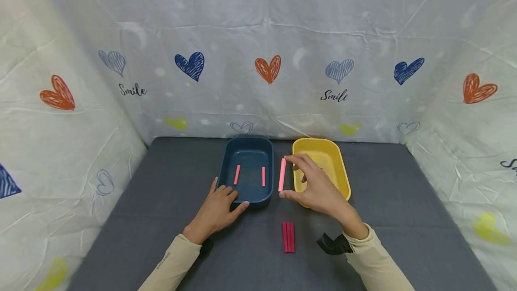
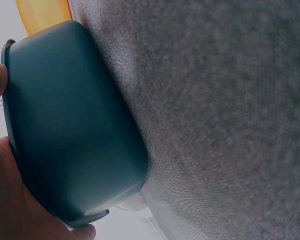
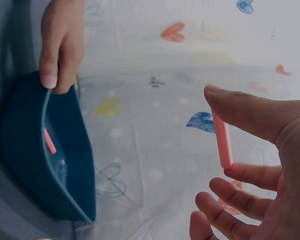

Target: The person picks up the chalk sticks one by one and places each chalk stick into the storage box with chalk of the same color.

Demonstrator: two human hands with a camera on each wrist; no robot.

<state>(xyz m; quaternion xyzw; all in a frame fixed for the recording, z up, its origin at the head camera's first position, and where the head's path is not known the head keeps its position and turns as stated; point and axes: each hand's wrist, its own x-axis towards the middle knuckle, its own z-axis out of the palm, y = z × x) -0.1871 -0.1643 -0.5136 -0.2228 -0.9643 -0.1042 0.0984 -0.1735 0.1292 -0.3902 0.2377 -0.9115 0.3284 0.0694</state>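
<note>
A: Head view?
B: The right hand [image 1: 319, 190] pinches a pink stick [image 1: 282, 174] end to end, between the blue tray [image 1: 247, 147] and yellow tray [image 1: 323, 147].
A: Wrist views?
B: The left hand [image 2: 10, 200] grips the blue tray's rim, fingers curled.

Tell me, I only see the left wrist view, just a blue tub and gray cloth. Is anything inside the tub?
Observer: Yes, two pink sticks lie in the blue tub.
Operator: What is the other hand doing?
Observer: The right hand pinches a third pink stick by its ends, between the blue tub and a yellow tub.
Operator: Any more sticks?
Observer: Three darker red sticks lie side by side on the gray cloth, nearer the person than the tubs.
Operator: And my hand?
Observer: The left hand holds the blue tub's near rim.
</note>
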